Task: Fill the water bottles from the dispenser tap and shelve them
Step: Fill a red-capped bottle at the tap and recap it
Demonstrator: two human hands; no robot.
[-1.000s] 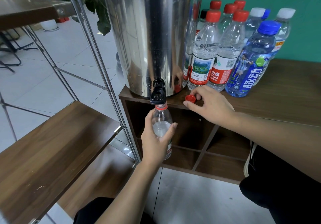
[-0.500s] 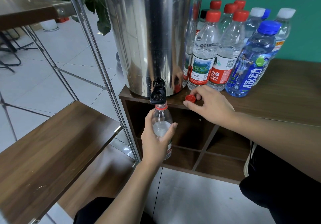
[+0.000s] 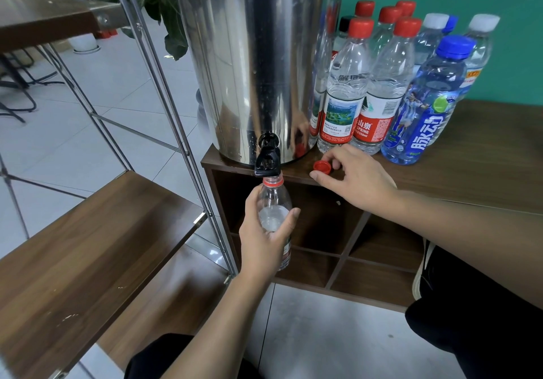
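No change since a second ago | my left hand [image 3: 266, 236] grips bottle [image 3: 274, 217] under tap [image 3: 267, 161] | right hand [image 3: 355, 174] pinches cap [image 3: 322, 166] | filling continues

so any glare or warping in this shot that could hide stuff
Head view: the shiny steel dispenser drum mirrors the red-capped bottles and the right hand; wide-angle lens bows the metal shelf poles; focus is sharp throughout, lighting soft.

Office-type break area: steel dispenser [image 3: 252, 55], wood cabinet [image 3: 484, 167], tiled floor [image 3: 97, 108].
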